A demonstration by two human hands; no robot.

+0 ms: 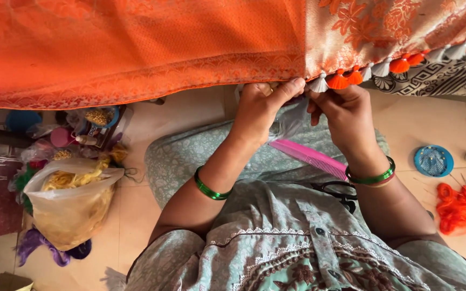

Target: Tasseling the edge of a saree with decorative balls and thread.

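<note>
Both hands pinch the orange cloth's (136, 48) tasselled hem at the far centre, left hand (260, 105) and right hand (343, 110) each with a closed grip beside a white tassel (318, 84), above a pink comb (308, 156).

I note a pale grey-green printed tunic (292, 237) with white and brown embroidered trim and a dark button. Each wrist carries a glossy green bangle (210, 188), the right one paired with a thinner red band.
</note>
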